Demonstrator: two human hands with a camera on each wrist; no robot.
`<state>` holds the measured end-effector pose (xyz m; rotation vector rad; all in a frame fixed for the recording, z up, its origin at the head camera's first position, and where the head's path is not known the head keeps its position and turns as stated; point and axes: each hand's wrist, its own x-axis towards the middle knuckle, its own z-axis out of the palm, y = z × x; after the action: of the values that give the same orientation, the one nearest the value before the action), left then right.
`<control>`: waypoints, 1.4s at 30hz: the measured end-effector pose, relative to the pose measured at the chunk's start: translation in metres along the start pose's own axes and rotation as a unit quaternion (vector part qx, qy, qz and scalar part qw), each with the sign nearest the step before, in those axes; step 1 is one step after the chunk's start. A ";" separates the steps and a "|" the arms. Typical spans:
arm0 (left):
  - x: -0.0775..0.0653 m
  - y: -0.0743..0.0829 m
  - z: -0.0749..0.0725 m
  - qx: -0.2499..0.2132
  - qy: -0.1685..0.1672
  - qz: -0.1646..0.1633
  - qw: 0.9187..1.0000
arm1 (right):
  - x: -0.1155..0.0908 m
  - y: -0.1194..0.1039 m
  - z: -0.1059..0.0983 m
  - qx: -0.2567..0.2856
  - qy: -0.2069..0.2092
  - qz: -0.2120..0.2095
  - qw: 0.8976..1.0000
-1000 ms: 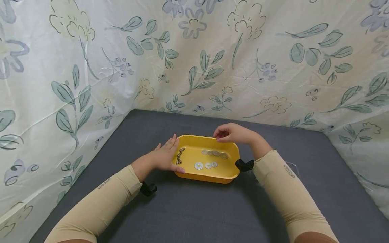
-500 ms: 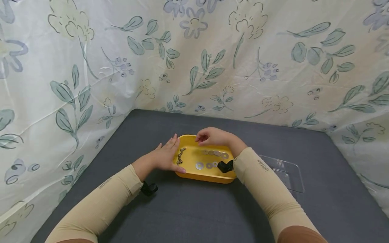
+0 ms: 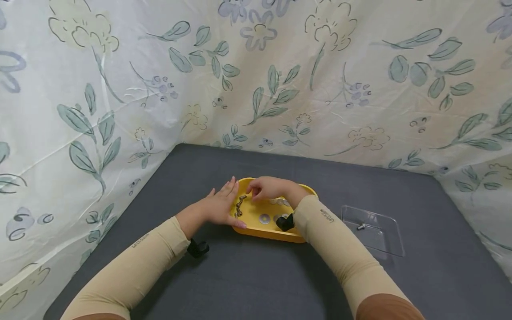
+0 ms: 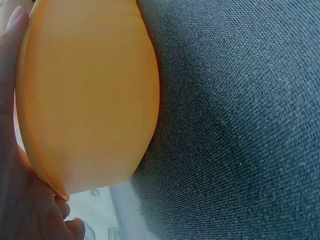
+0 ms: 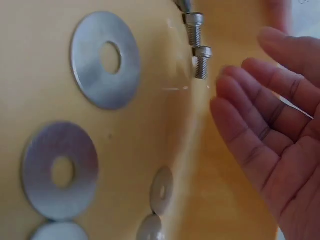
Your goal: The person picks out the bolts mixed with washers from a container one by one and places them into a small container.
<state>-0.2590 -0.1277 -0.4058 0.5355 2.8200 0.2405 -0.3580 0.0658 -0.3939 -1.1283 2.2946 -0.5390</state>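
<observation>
A yellow tray (image 3: 260, 232) stands on the dark cloth, its smooth outer wall (image 4: 90, 95) filling much of the left wrist view. My left hand (image 3: 218, 206) rests at its left end, fingers straight, thumb along the near rim. A line of several metal screws (image 3: 239, 205) lies inside by that end. My right hand (image 3: 270, 187) is over the tray, fingertips close to the far end of this line. In the right wrist view its bent fingers hold nothing and sit beside a cap-head screw (image 5: 202, 62). Flat metal washers (image 5: 106, 60) lie around the tray floor, some hidden by the right wrist.
To the right is a shallow clear plastic tray (image 3: 384, 249) with a small metal screw (image 3: 361, 226) in it. Dark cloth (image 3: 248, 280) covers the table. A flowered curtain (image 3: 280, 89) rises behind and along the sides.
My right hand has moved left across the yellow tray, from its far right rim to the screws. The clear tray has come into view from behind the right arm. My left hand stays put.
</observation>
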 end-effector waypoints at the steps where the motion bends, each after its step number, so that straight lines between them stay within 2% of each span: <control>1: 0.000 0.000 0.000 -0.001 -0.001 0.001 1.000 | 0.002 0.001 0.001 -0.004 -0.005 0.003 1.000; 9: -0.001 -0.001 0.001 0.004 0.002 0.007 1.000 | 0.014 0.004 0.008 -0.023 -0.034 0.031 0.999; 16: -0.001 -0.002 0.003 0.012 0.008 0.008 1.000 | 0.016 0.002 0.011 -0.049 -0.039 0.029 0.998; 21: -0.002 -0.002 0.005 0.013 0.006 0.004 1.000 | 0.016 0.001 0.014 -0.054 -0.034 0.025 0.998; 29: -0.003 -0.002 0.005 0.011 0.010 0.007 1.000 | 0.018 0.004 0.019 -0.028 -0.029 0.006 0.999; 42: 0.001 -0.005 0.001 0.004 0.007 0.009 1.000 | 0.030 0.011 0.024 -0.016 0.019 -0.004 1.000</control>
<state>-0.2610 -0.1324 -0.4081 0.5648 2.8316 0.2363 -0.3655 0.0456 -0.4271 -1.1522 2.3405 -0.5338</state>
